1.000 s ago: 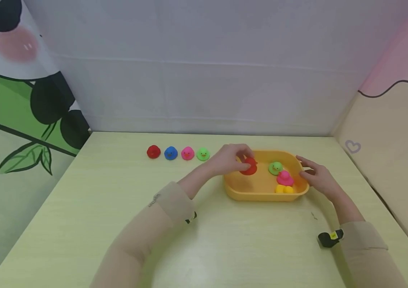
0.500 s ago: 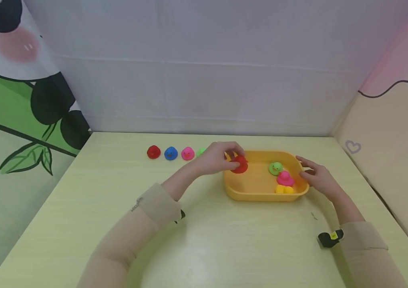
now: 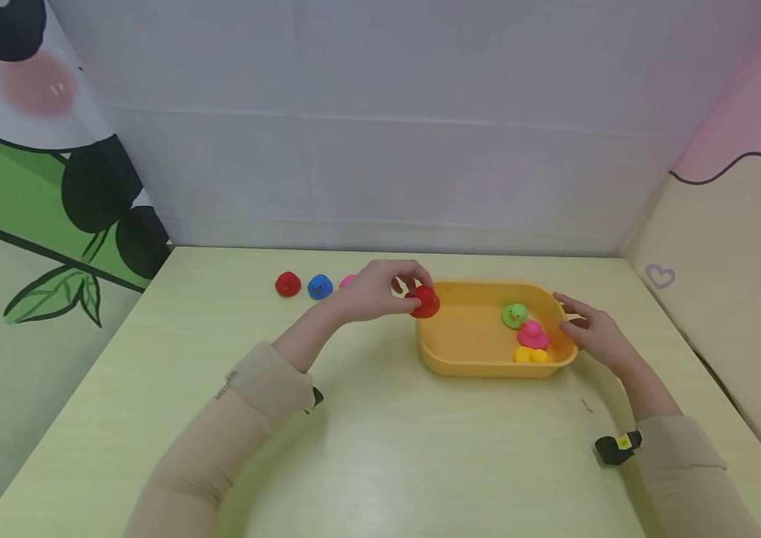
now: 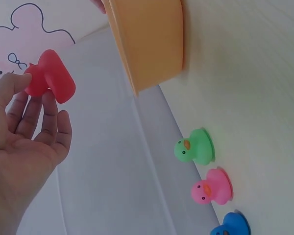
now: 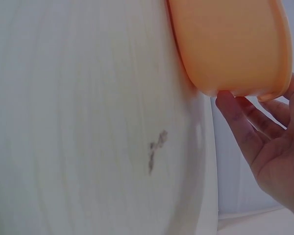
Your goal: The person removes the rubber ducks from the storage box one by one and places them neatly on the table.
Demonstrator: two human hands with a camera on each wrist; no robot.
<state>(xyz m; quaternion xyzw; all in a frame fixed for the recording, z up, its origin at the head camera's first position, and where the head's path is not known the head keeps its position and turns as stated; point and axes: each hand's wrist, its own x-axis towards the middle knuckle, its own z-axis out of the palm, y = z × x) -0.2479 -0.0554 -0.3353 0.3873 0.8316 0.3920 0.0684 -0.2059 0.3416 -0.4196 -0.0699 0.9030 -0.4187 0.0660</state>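
My left hand (image 3: pixel 380 291) pinches a red rubber duck (image 3: pixel 425 302) between thumb and fingers, raised at the left rim of the orange-yellow tub (image 3: pixel 497 368). In the left wrist view the red duck (image 4: pixel 51 78) is tilted in the fingertips, apart from the tub wall (image 4: pixel 152 44). My right hand (image 3: pixel 595 332) touches the right end of the tub with its fingers. The right wrist view has these fingers (image 5: pixel 242 129) against the outer wall of the tub (image 5: pixel 230 44). Inside the tub lie a green duck (image 3: pixel 515 315), a pink duck (image 3: pixel 532 335) and yellow ones (image 3: pixel 531 355).
Left of the tub, a row stands on the pale table (image 3: pixel 380 448): a red duck (image 3: pixel 288 285), a blue duck (image 3: pixel 320 287), a pink duck (image 4: pixel 213 187) and a green duck (image 4: pixel 196 147). Behind rises a white cloth backdrop (image 3: pixel 380 149).
My left hand has moved left with the red duck, from above the tub's inside to its left rim, and now hides the green duck of the row in the head view. The right hand stays put.
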